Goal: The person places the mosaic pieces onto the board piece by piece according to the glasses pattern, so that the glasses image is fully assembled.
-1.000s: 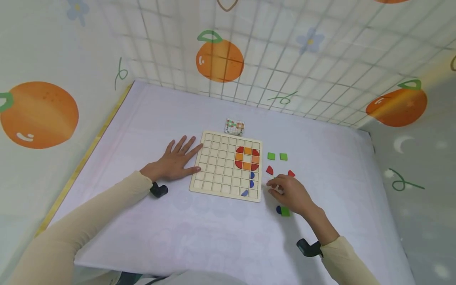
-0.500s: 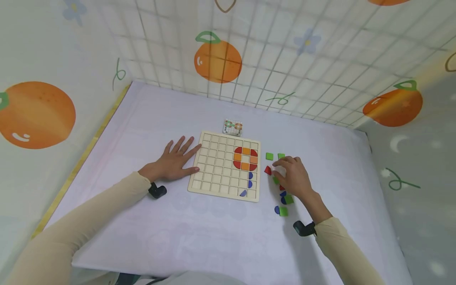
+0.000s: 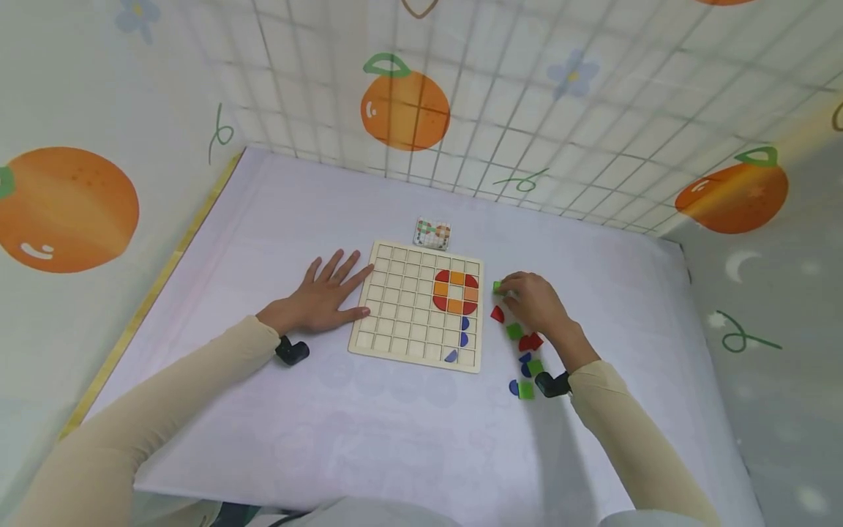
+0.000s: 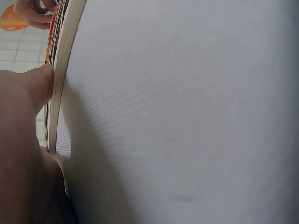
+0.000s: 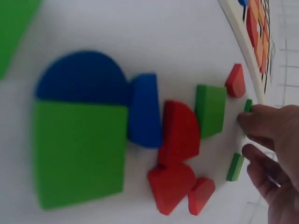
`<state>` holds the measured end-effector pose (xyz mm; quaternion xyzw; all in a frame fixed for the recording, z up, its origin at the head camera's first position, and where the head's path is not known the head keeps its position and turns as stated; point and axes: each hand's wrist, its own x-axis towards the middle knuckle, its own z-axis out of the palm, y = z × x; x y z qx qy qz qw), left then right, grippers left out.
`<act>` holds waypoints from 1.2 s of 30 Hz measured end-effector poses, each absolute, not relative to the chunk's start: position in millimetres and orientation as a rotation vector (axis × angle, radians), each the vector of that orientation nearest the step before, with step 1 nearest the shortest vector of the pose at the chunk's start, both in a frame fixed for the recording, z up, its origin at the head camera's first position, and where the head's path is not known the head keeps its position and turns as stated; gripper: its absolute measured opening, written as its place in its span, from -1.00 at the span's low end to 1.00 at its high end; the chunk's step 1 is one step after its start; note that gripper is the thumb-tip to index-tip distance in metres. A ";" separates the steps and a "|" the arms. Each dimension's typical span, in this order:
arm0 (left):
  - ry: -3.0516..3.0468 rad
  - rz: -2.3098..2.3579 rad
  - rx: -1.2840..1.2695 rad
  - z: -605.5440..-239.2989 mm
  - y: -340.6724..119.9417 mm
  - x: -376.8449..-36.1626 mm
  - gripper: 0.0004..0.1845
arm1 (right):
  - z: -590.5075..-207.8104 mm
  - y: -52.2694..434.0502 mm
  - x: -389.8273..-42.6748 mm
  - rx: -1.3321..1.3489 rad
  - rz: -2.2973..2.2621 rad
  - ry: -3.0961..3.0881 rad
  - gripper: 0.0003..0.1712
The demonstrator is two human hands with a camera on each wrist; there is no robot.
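My left hand [image 3: 319, 298] lies on the table with its fingers spread. Its thumb and index fingertip touch the left edge of a wooden grid board [image 3: 393, 307]; the left wrist view shows the thumb [image 4: 43, 84] against that edge. My right hand [image 3: 536, 301] is over the loose tiles right of the board, fingertips at a green square tile [image 3: 497, 288]. In the right wrist view, a fingertip overlaps that green tile [image 5: 248, 105], and another green tile [image 5: 235, 167] stands close to a second fingertip. A gap shows between these fingers.
Red and orange tiles form a ring [image 3: 456, 308] on the board, with blue half-rounds [image 3: 464, 339] below. A small pattern card [image 3: 432, 233] lies beyond the board. Several green, red [image 3: 497, 313] and blue [image 3: 514, 387] tiles lie right of it. A patterned curtain [image 3: 316, 95] hangs behind.
My right hand has moved away from my body, from beside the lower loose tiles to the green squares at the far end. My left hand has stayed at the board's edge.
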<state>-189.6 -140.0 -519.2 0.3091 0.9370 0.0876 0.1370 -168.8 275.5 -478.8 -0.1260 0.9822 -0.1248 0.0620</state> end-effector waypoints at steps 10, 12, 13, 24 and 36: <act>2.711 0.256 0.892 -519.7 -140.9 -190.6 -0.06 | -463.8 263.8 -191.6 -0.435 -0.246 3.041 -0.73; 2.708 0.258 0.886 -518.7 -141.2 -189.9 -0.06 | -461.5 249.9 -194.0 -0.478 -0.309 3.048 -0.73; 2.703 0.262 0.883 -518.4 -141.3 -189.7 -0.06 | -461.4 241.4 -194.7 -0.529 -0.346 3.047 -0.73; 2.704 0.257 0.887 -518.7 -140.2 -189.0 -0.07 | -481.3 168.6 -195.1 -1.133 -0.463 2.960 -0.77; 2.707 0.232 0.877 -517.7 -140.6 -188.3 -0.07 | -487.6 165.6 -190.3 -1.077 -0.435 3.031 -0.84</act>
